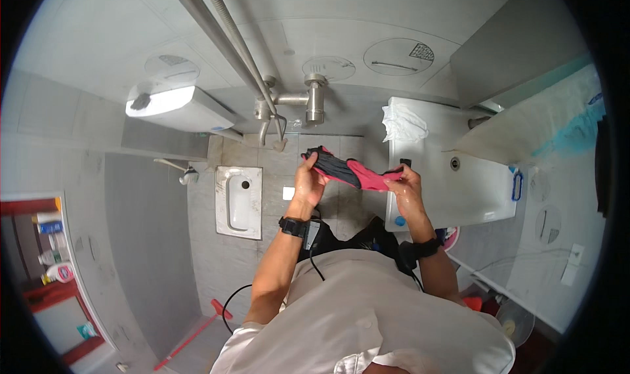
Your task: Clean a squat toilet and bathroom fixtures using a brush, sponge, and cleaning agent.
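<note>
A damp-looking pink and dark grey cloth item (pixel 362 174), perhaps a sock or small garment, stretches between my two hands above the tiled floor. Its dark grey end is pinched in my left hand (pixel 310 182), thumb on top. My right hand (pixel 407 189) grips the pink end beside the near left edge of a white basin (pixel 492 196). Both hands look wet. Crumpled white cloth (pixel 404 124) lies over the basin's back left corner.
Shower valve (pixel 290 99) and pipes project from the wall ahead. A squat toilet (pixel 238 177) is set in the floor at left, below a white cistern (pixel 182 108). The basin has a drain (pixel 455 163) and a blue-edged brush (pixel 517 186) on its right rim. A red-handled pole (pixel 187 342) leans lower left.
</note>
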Motion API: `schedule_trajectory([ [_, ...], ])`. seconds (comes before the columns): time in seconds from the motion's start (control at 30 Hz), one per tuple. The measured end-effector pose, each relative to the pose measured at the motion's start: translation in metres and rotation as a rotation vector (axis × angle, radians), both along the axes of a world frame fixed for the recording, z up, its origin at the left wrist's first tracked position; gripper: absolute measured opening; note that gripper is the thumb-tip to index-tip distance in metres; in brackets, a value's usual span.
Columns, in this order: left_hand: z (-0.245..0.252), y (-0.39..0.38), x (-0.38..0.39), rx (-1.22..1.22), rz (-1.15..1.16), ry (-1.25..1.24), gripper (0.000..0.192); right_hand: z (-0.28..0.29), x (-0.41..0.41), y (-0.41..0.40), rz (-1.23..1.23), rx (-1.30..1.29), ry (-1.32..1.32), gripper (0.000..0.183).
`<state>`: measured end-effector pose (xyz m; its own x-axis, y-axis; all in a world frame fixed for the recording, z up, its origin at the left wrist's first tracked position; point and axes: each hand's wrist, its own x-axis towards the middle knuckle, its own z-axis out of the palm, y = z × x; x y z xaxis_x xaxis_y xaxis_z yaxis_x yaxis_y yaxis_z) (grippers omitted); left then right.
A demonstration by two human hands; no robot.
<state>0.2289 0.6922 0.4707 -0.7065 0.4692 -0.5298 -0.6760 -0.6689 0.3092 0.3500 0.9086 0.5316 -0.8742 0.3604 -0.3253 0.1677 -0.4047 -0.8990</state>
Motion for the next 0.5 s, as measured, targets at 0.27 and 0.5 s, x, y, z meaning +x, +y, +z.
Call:
schedule_trajectory([
  [0.27, 0.069, -0.018, -0.068, -0.149, -0.095, 0.177, 0.012, 0.046, -0.077, -0.026, 0.715, 0.847, -0.300, 0.071],
  [0.5, 0.096, 0.021, -0.078, -0.029, -0.190, 0.155, 0.005, 0.014, -0.121, -0.054, 0.502, 0.516, -0.096, 0.052],
])
